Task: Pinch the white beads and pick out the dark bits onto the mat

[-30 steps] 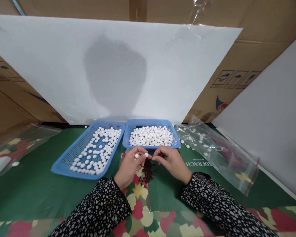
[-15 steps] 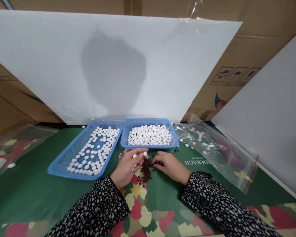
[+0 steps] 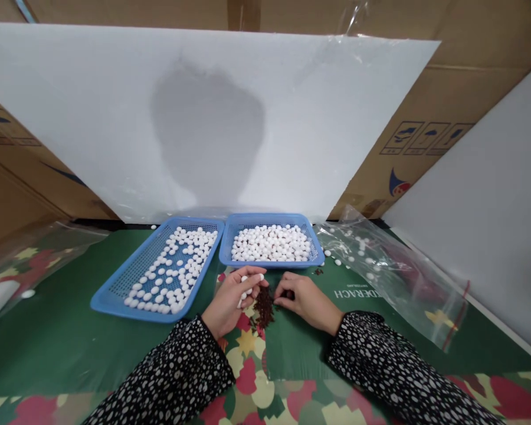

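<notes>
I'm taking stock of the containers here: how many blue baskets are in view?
2. The left basket sits aslant, with white balls spread over part of its floor. The right basket stands beside it, more thickly filled. Any nested beneath would be hidden.

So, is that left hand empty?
No, the left hand holds several small white balls in its fingers.

Green sheet: inverted white lettering, "DERACH" legible. Cardboard, right: boxed handling signs, umbrella included; blue-red logo.
</notes>
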`<state>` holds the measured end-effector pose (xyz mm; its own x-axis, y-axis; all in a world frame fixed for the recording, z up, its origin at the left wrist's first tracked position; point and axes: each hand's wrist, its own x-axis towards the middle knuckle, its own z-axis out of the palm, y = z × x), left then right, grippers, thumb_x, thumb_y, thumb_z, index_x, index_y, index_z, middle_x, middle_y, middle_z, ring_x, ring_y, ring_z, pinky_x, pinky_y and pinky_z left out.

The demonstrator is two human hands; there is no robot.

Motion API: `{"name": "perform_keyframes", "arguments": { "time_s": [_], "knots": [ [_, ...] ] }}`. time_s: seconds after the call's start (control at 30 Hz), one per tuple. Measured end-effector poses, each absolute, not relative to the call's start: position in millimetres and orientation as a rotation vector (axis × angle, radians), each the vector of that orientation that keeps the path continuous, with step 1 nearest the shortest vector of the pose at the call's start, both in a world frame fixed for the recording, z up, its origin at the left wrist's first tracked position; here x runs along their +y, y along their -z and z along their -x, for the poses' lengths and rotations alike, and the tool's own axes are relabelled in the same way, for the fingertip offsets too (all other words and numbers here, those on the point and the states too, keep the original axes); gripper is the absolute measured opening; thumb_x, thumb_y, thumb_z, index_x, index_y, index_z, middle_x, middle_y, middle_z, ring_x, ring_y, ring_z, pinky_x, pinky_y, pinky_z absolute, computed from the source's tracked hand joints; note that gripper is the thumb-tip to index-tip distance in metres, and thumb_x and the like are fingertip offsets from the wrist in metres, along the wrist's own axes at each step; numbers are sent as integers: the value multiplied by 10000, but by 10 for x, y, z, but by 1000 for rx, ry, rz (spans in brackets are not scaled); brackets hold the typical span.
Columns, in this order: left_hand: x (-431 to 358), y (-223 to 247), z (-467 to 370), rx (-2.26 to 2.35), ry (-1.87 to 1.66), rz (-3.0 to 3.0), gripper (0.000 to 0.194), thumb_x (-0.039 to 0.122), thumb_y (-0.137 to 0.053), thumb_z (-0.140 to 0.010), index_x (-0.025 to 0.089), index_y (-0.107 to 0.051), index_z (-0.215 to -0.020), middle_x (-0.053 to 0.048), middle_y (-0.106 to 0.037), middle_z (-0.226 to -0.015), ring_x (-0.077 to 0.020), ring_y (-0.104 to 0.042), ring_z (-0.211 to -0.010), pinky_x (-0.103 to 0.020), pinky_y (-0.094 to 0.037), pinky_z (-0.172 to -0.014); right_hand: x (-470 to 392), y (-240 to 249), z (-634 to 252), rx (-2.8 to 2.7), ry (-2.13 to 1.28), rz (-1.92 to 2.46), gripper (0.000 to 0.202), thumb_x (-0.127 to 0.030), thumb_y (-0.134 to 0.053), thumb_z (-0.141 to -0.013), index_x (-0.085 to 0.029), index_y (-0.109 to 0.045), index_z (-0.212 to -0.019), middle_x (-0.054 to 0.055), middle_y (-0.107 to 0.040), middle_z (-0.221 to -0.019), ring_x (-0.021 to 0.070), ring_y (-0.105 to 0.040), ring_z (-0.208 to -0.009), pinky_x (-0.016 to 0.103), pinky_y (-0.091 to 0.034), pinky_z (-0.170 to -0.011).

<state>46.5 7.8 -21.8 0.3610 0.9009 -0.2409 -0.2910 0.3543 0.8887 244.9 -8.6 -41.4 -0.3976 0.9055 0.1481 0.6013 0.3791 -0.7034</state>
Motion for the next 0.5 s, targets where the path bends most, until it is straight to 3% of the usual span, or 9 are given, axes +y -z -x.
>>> {"name": "perform_keyframes", "arguments": {
  "time_s": [0.23, 0.5],
  "knots": [
    [70, 222, -479, 841, -902, -881, 233, 277, -733, -784, 132, -655, -949, -43, -648, -783, -50, -431, -543, -132, -218, -388, -137, 392, -2432, -2128, -798, 1321, 133, -118, -749, -797, -199, -706, -893, 1, -560, -869, 143, -577, -714, 259, -443, -649],
    [70, 242, -469, 843, -903, -895, 240, 286, -755, -758, 139, -659, -922, -31, -636, -777, -47, -427, -536, -141, -204, -390, -139, 414, -2368, -2125, -760, 1298, 67, -144, -710, -840, -208, -709, -857, 2, -548, -848, 144, -554, -722, 249, -426, -660]
  ]
}}
